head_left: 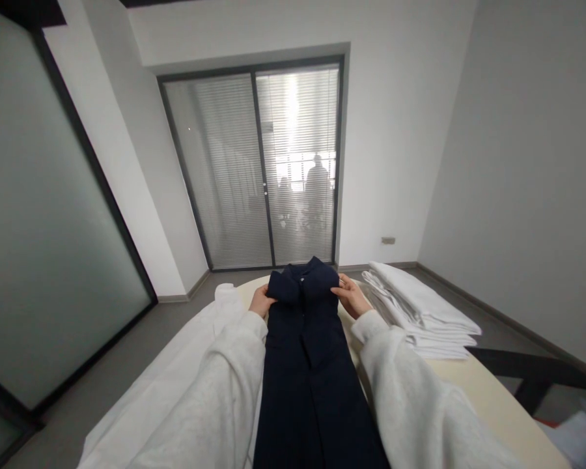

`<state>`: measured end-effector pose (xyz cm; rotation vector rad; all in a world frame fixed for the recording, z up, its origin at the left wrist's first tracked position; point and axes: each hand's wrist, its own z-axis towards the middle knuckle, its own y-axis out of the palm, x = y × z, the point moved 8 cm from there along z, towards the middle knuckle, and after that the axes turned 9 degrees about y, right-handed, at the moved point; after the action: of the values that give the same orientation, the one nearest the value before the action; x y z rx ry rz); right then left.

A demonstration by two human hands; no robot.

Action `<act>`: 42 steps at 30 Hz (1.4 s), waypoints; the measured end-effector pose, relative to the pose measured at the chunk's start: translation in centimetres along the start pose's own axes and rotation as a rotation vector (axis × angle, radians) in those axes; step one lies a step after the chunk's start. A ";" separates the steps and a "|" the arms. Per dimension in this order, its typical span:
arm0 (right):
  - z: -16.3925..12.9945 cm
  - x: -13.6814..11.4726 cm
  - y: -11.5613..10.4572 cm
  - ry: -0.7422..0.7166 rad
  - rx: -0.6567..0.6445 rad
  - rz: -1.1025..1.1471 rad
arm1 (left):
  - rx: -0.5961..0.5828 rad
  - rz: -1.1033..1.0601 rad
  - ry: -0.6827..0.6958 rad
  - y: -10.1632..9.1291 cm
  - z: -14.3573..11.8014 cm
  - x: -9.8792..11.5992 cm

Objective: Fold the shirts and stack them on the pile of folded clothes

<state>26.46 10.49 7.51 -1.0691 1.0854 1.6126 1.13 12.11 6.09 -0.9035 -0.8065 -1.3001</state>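
**A:** Where do you have the garment right now?

**B:** The dark navy shirt (310, 352) lies lengthwise on the pale surface (488, 397), running away from you, collar at the far end. Your left hand (261, 301) pinches the cloth at one shoulder and your right hand (351, 296) does the same at the other, so each grip is closed on the shirt's upper edge.

**A:** How far along would you say this is?

**B:** Judging by how narrow the body looks, both sides seem already turned in, leaving one long strip with the button line roughly down the middle. The sleeves aren't visible as separate pieces, so I take them to be tucked in or under. What looks left is bringing the length together; it is laid out full length, not yet a compact bundle.

**A:** And how does it look?

**B:** Flat and fairly smooth, with a buttoned collar standing slightly proud between your hands. The near end runs out of view under your white sleeves (410, 397), so I can't tell how the hem sits.

**A:** Anything around it?

**B:** A stack of folded white cloth (420, 312) sits just to your right on the same surface, and more white fabric (185, 358) lies along the left side.
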 end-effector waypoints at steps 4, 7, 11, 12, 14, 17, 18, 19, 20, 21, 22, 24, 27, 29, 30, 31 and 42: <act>-2.7 -0.1 0.6 0.051 -0.093 -0.092 | -0.238 0.178 0.150 0.7 -1.5 2.6; -5.5 0.3 1.2 0.097 -0.186 -0.235 | -0.494 0.391 0.251 1.5 -4.4 3.7; -9.2 0.9 2.0 0.138 -0.325 -0.555 | -0.809 0.631 0.343 2.0 -9.3 3.8; -10.1 0.9 2.3 0.115 -0.359 -0.623 | -0.823 0.659 0.351 1.9 -10.2 3.7; -11.5 0.7 3.1 0.033 -0.393 -0.743 | -0.755 0.679 0.318 1.3 -11.1 3.3; -12.7 0.6 4.1 -0.084 -0.344 -0.854 | -0.605 0.606 0.235 0.7 -11.4 2.4; -12.9 0.8 4.2 -0.103 -0.317 -0.863 | -0.584 0.566 0.216 0.6 -11.5 2.1; -13.0 1.0 4.4 -0.106 -0.297 -0.861 | -0.575 0.522 0.207 0.7 -11.5 1.9; -13.0 1.3 4.4 -0.094 -0.291 -0.848 | -0.569 0.479 0.205 0.7 -11.6 1.9; -12.9 1.6 4.4 -0.070 -0.293 -0.826 | -0.560 0.442 0.207 0.6 -11.5 1.9; -12.8 1.8 4.4 -0.035 -0.309 -0.796 | -0.549 0.410 0.208 0.5 -11.5 2.0; -12.7 1.9 4.4 0.035 -0.389 -0.707 | -0.569 0.367 0.200 0.5 -11.4 2.3; -13.4 1.3 4.8 0.187 -0.638 -0.579 | -0.750 0.315 0.143 0.8 -11.9 2.7; -13.8 0.7 4.4 0.320 -0.716 -0.501 | -0.896 0.229 0.087 0.7 -12.3 3.1; -13.7 0.5 3.9 0.374 -0.692 -0.458 | -0.947 0.170 0.056 0.5 -12.4 3.3; -13.3 0.3 3.2 0.407 -0.628 -0.408 | -0.970 0.109 0.028 0.1 -12.3 3.5; -8.0 7.9 -2.3 0.627 0.104 -0.611 | -0.491 0.534 -0.401 -3.2 -10.1 -3.4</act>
<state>28.23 4.93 -2.44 -1.6920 1.0635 0.7399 -2.50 4.41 -1.08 -1.6811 -0.4882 -0.8559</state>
